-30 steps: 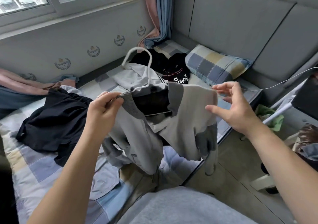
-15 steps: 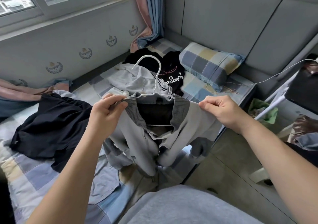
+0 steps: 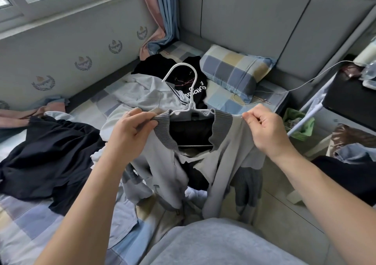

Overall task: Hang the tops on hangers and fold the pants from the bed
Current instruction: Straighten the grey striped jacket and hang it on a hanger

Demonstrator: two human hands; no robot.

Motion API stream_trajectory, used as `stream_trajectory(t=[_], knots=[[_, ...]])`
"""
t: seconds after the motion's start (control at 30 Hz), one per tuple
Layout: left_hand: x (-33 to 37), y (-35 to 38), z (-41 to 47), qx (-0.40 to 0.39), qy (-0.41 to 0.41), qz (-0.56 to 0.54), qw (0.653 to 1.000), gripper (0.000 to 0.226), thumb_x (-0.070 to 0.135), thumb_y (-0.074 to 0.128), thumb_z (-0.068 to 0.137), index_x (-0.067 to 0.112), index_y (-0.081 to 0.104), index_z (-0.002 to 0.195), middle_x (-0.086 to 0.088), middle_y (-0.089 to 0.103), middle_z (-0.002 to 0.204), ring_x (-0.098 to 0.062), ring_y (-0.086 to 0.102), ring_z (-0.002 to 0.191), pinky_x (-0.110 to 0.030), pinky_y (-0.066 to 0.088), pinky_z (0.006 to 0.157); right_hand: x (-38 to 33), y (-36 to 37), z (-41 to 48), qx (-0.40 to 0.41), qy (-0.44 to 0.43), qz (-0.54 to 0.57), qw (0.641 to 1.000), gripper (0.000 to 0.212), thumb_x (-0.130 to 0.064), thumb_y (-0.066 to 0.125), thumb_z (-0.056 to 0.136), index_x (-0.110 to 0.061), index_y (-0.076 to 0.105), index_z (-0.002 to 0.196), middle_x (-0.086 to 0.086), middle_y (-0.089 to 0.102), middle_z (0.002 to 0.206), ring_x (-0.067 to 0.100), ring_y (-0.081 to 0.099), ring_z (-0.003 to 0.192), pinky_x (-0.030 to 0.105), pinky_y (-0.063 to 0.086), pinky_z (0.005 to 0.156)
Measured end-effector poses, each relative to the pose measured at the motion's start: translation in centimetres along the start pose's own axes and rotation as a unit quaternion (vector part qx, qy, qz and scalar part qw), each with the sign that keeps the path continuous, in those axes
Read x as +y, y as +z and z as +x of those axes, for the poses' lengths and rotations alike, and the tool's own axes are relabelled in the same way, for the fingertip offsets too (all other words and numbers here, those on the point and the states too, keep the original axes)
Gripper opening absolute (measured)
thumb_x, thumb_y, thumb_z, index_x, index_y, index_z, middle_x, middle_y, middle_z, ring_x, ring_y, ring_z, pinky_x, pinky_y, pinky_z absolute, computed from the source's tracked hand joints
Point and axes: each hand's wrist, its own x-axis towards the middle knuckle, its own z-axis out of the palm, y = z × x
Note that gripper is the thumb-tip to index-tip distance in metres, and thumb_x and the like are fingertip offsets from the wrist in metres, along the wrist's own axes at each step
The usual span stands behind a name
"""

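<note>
We look down over a bed point(image 3: 30, 224) at two bare hands holding up a grey top point(image 3: 162, 169) in the middle of the frame. A white hanger point(image 3: 191, 108) sits inside the top. Its hook rises above the neckline at centre, and its lower bar shows through the open front.

The left hand point(image 3: 132, 130), left of centre, pinches the ribbed collar point(image 3: 162, 130) between thumb and curled fingers. The right hand point(image 3: 264, 130), right of centre, pinches the cloth of the other shoulder, fingers curled tight. The top's body and sleeves hang slack below the hands, toward the lower centre.

We judge that the step in hand is seating this top on its hanger, with both shoulders drawn out over the hanger's arms. We cannot tell whether the arms reach fully into the shoulders, because the cloth hides them. The next move, as we read it, calls for evening the two sides. One hand then takes the hook, so that the top can be hung or set aside.

Other clothes lie on the bed. A black garment point(image 3: 46, 154) is at the left. A pale grey garment point(image 3: 146, 95) and a black printed top point(image 3: 195, 87) lie behind the hanger at upper centre. A checked pillow point(image 3: 234, 71) lies at the upper right.
</note>
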Motion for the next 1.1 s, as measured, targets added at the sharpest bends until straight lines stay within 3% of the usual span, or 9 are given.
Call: stream_trajectory(t=[0.1, 0.17, 0.27, 0.37, 0.5, 0.6, 0.8, 0.97, 1.1], knots=[[0.3, 0.2, 0.6, -0.016, 0.035, 0.048, 0.998, 0.015, 0.011, 0.067, 0.093, 0.009, 0.076, 0.105, 0.002, 0.061, 0.087, -0.017, 0.053, 0.087, -0.027, 0.045, 0.080, -1.5, 0.0, 0.0, 0.096, -0.100, -0.023, 0.990, 0.030, -0.009, 0.056, 0.101, -0.020, 0.052, 0.073, -0.008, 0.044, 0.074, 0.009, 0.043, 0.069, 0.015, 0.036, 0.070], [0.5, 0.6, 0.4, 0.003, 0.045, 0.045, 0.998, 0.015, 0.011, 0.066, 0.092, 0.008, 0.076, 0.103, 0.004, 0.061, 0.086, -0.016, 0.054, 0.087, -0.029, 0.046, 0.082, -2.1, -0.5, 0.2, 0.109, -0.156, -0.038, 0.981, 0.026, -0.012, 0.057, 0.100, -0.010, 0.058, 0.075, -0.003, 0.048, 0.079, 0.016, 0.047, 0.074, 0.023, 0.039, 0.073], [0.3, 0.1, 0.4, 0.073, -0.010, -0.056, 0.996, 0.015, 0.011, 0.066, 0.092, 0.021, 0.073, 0.101, 0.011, 0.063, 0.091, -0.011, 0.058, 0.089, -0.026, 0.047, 0.080, -2.8, -1.9, 0.5, 0.044, -0.189, -0.035, 0.980, 0.022, -0.024, 0.065, 0.095, -0.006, 0.067, 0.083, -0.001, 0.059, 0.092, 0.023, 0.055, 0.091, 0.025, 0.041, 0.088], [0.4, -0.8, 0.4, 0.071, -0.001, -0.119, 0.990, 0.023, 0.021, 0.066, 0.092, 0.041, 0.073, 0.100, 0.008, 0.064, 0.089, -0.015, 0.059, 0.087, -0.029, 0.047, 0.076, -2.5, -3.1, 0.8, -0.052, -0.109, -0.069, 0.990, 0.036, -0.034, 0.073, 0.090, -0.020, 0.061, 0.121, -0.013, 0.056, 0.123, 0.014, 0.051, 0.121, 0.031, 0.035, 0.107], [2.1, -0.6, 0.7, 0.010, 0.022, -0.144, 0.989, 0.032, 0.018, 0.065, 0.092, 0.048, 0.073, 0.100, 0.009, 0.063, 0.089, -0.011, 0.058, 0.085, -0.018, 0.044, 0.073, -1.8, -3.5, 0.3, -0.185, -0.014, -0.067, 0.980, 0.012, -0.025, 0.063, 0.097, -0.031, 0.070, 0.104, -0.012, 0.071, 0.099, 0.007, 0.063, 0.095, 0.035, 0.052, 0.085], [3.3, 1.1, 1.4, -0.034, 0.005, -0.122, 0.992, 0.019, 0.018, 0.066, 0.090, 0.035, 0.072, 0.099, 0.002, 0.063, 0.090, -0.008, 0.058, 0.089, -0.017, 0.045, 0.075, -0.9, -4.9, -1.3, -0.161, -0.011, -0.040, 0.986, 0.017, -0.026, 0.059, 0.100, -0.030, 0.071, 0.089, -0.011, 0.069, 0.086, 0.009, 0.062, 0.082, 0.024, 0.047, 0.068], [6.7, 7.0, 3.9, -0.201, 0.021, -0.068, 0.977, 0.012, 0.022, 0.071, 0.091, 0.031, 0.066, 0.096, 0.012, 0.058, 0.089, -0.003, 0.055, 0.082, -0.021, 0.044, 0.075, 0.9, -10.6, -6.5, -0.035, 0.025, -0.070, 0.997, 0.019, -0.040, 0.052, 0.095, -0.029, 0.067, 0.089, -0.012, 0.066, 0.081, 0.008, 0.060, 0.075, 0.017, 0.042, 0.063], [11.5, 13.6, 5.1, -0.316, 0.058, -0.067, 0.945, 0.019, 0.031, 0.067, 0.094, 0.019, 0.063, 0.080, -0.001, 0.053, 0.077, -0.011, 0.050, 0.072, -0.031, 0.037, 0.065, 2.8, -16.3, -12.6, 0.081, 0.101, -0.105, 0.986, 0.022, -0.037, 0.053, 0.094, -0.023, 0.064, 0.082, 0.004, 0.057, 0.064, 0.016, 0.051, 0.059, 0.035, 0.040, 0.058], [16.8, 19.4, 4.5, -0.393, 0.083, -0.076, 0.913, 0.020, 0.034, 0.066, 0.094, 0.024, 0.063, 0.077, 0.002, 0.057, 0.072, -0.004, 0.050, 0.062, -0.022, 0.034, 0.056, 3.7, -21.1, -18.6, 0.148, 0.155, -0.149, 0.965, 0.022, -0.041, 0.051, 0.094, -0.027, 0.057, 0.078, 0.002, 0.044, 0.057, 0.010, 0.039, 0.050, 0.031, 0.034, 0.052]])
